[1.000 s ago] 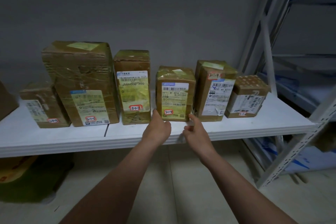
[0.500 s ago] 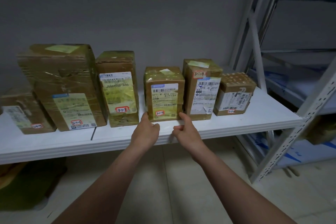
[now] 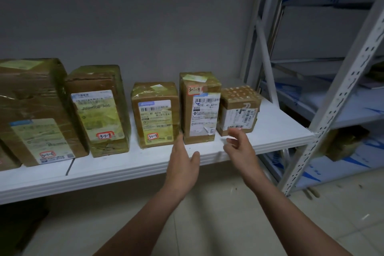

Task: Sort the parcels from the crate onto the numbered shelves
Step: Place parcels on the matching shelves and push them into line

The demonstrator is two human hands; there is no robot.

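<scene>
Right, head view: the tall brown cardboard parcel marked 3-1-9 (image 3: 200, 108) stands upright on the white metal shelf board (image 3: 124, 168). The squat taped carton marked 3-1-8 (image 3: 155, 114) is just left of it and a small printed cardboard box (image 3: 239, 110) just right. My left hand (image 3: 184, 164), fingers straight, is at the parcel's lower left corner; I cannot tell if it touches. My right hand (image 3: 240, 148) hovers spread and empty before its right side. I judge the parcel stiff, fairly light and tape-slick, so I'd clasp both side faces low.

1 wide-angle view, worn on the head, faces forward and slightly down at the white shelf (image 3: 128, 169) from near, standing before it, with the tiled floor (image 3: 218, 224) filling the lower frame.
</scene>
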